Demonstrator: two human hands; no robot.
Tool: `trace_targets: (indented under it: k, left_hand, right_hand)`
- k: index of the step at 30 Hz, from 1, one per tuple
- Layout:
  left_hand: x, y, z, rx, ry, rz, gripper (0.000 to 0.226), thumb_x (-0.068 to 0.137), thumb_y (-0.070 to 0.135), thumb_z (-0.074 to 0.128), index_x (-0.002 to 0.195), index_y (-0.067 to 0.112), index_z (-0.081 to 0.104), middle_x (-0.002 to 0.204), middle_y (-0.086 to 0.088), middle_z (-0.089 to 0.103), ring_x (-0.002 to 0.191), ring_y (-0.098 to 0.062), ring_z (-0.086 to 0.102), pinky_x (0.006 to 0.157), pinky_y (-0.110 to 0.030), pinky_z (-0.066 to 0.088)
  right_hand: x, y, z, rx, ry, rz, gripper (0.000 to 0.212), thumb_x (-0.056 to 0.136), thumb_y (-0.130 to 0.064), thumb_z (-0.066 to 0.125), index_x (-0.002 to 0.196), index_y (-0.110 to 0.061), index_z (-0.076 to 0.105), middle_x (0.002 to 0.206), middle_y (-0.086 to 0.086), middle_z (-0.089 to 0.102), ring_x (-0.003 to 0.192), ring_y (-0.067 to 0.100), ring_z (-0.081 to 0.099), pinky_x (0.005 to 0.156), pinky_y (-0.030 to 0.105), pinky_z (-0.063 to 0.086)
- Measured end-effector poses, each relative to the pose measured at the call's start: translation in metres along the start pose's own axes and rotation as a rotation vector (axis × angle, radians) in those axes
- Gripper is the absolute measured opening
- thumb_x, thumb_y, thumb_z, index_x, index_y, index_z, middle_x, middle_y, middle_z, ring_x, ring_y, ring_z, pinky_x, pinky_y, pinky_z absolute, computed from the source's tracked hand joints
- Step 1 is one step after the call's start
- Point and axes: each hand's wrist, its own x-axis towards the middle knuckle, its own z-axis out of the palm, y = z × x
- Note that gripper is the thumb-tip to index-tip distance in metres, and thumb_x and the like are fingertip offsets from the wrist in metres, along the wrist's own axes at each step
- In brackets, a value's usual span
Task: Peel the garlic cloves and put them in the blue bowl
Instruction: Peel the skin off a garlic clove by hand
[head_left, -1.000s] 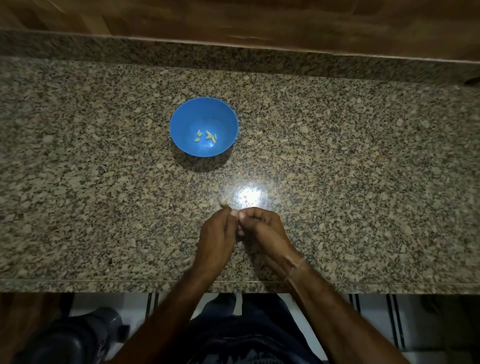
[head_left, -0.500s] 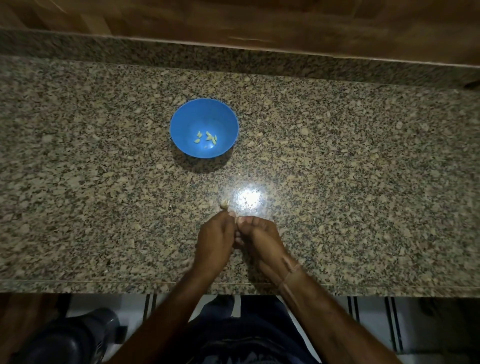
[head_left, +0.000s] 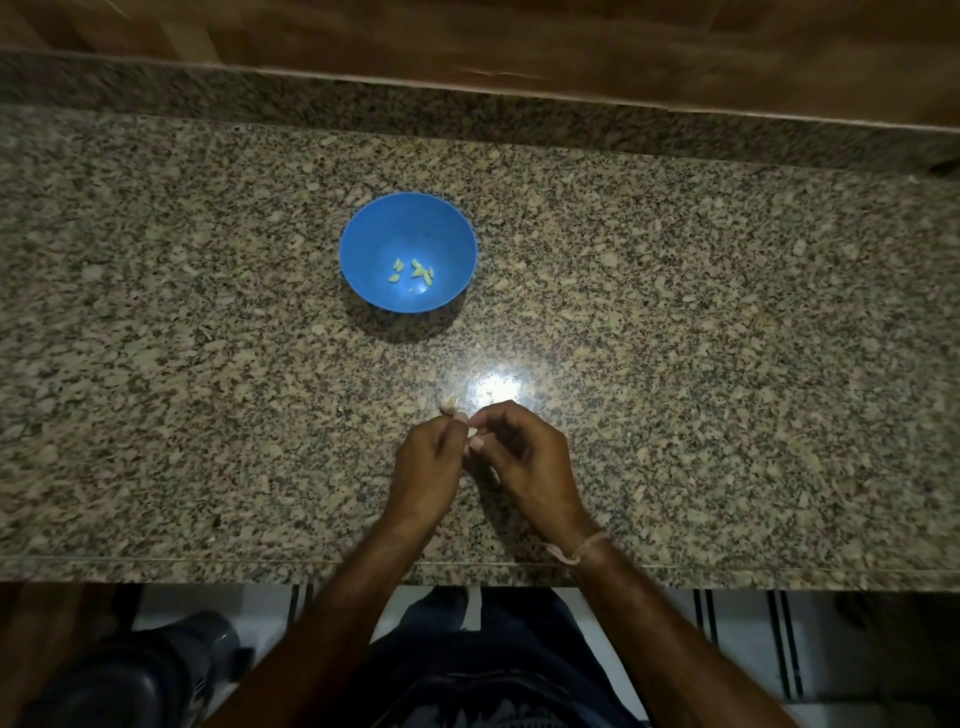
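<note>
- The clove (head_left: 471, 431) is a small pale bit pinched between the fingertips of both hands. It is held low over the counter (head_left: 727, 364), near the front edge and well short of the bowl (head_left: 363, 234).
- Risk: the clove is tiny and probably slick once bared. A hard tug on the skin could flick it onto the speckled stone, where it would be hard to spot, or over the front edge to the floor.
- Risk: in this dim light, a shred of skin could go into the bowl unnoticed.
- The left hand (head_left: 428, 467) is curled, with thumb and fingertips nipping the clove.
- The right hand (head_left: 524, 457) is curled too, its fingertips on the same clove. Which hand bears it more cannot be told.
- A pale scrap (head_left: 449, 404), skin or clove, lies just beyond the left fingertips.
- The bowl holds several peeled cloves (head_left: 415, 271).
</note>
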Motion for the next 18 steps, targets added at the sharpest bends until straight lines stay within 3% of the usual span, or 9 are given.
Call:
trace_targets:
  k: [2,5,8,12,18]
  left_hand:
    - [0.0,0.002,-0.001,-0.051,-0.007,-0.015,0.045,0.109,0.027,0.049,0.067,0.015,0.062,0.061,0.0,0.063,0.057,-0.011,0.055,0.056,-0.027,0.037]
    - [-0.002,0.005,-0.003,-0.122,-0.048,-0.02,0.049,0.11,0.024,0.048,0.06,0.023,0.053,0.052,0.011,0.052,0.05,-0.002,0.046,0.053,-0.023,0.034]
    - [-0.002,0.004,-0.004,-0.161,-0.088,-0.003,0.047,0.111,0.028,0.047,0.065,0.019,0.054,0.055,0.01,0.051,0.054,-0.008,0.047,0.057,-0.027,0.038]
    - [-0.005,0.009,-0.006,-0.253,-0.134,-0.111,0.045,0.111,0.026,0.044,0.066,0.019,0.049,0.05,0.012,0.043,0.045,-0.006,0.036,0.047,-0.024,0.028]
    - [-0.005,0.013,-0.003,-0.446,-0.181,-0.345,0.043,0.109,0.027,0.046,0.066,0.021,0.047,0.054,0.007,0.036,0.047,-0.008,0.032,0.049,-0.023,0.025]
  right_hand:
    - [0.001,-0.002,0.001,-0.04,-0.017,-0.049,0.015,0.093,0.005,0.07,0.1,-0.008,0.073,0.093,0.0,0.075,0.09,0.016,0.073,0.082,0.024,0.056]
    - [0.003,-0.003,0.0,-0.091,-0.028,-0.09,0.012,0.093,0.001,0.072,0.095,-0.01,0.072,0.09,-0.002,0.073,0.088,0.017,0.072,0.082,0.026,0.055]
    - [0.004,-0.002,-0.001,-0.114,-0.027,-0.114,0.013,0.093,0.002,0.071,0.091,-0.011,0.071,0.086,-0.003,0.073,0.086,0.018,0.072,0.081,0.031,0.057]
    - [0.005,0.001,0.001,-0.147,-0.012,-0.129,0.017,0.091,0.005,0.069,0.089,-0.012,0.07,0.087,-0.001,0.072,0.086,0.021,0.071,0.08,0.04,0.058]
    - [0.005,0.007,0.005,-0.199,0.02,-0.188,0.02,0.095,0.009,0.063,0.088,-0.01,0.064,0.087,-0.001,0.064,0.082,0.015,0.062,0.073,0.028,0.048]
